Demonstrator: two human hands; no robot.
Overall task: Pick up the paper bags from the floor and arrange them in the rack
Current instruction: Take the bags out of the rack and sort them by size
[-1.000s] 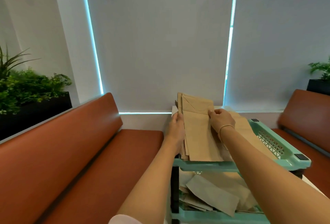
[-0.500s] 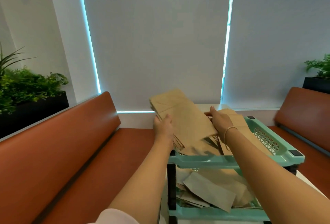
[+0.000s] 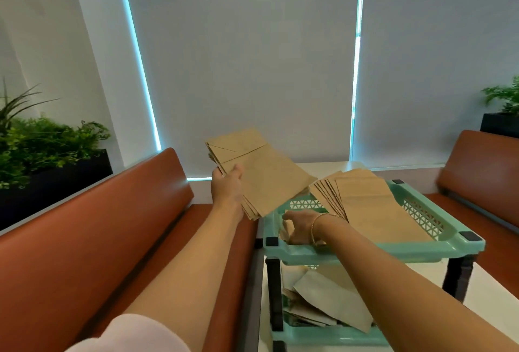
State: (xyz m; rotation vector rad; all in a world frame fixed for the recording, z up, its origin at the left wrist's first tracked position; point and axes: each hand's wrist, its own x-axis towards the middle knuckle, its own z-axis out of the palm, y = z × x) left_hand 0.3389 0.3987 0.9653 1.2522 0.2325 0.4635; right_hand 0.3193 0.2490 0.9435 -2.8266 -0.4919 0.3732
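My left hand grips a stack of flat brown paper bags and holds it tilted in the air, just left of the mint-green rack. A second fanned pile of paper bags lies in the rack's top tray, toward its right side. My right hand reaches down into the left part of that top tray, fingers on a small piece of brown paper there; whether it grips the piece is unclear. The lower shelf holds several loose, crumpled paper bags.
The rack stands on a white table between two brown upholstered benches, one left and one right. Dark planters with green plants sit behind each bench. Grey window blinds fill the back wall.
My left hand has lifted the stack out of the top tray and carried it left. My right hand let go of the stack and dropped into the tray's left side.
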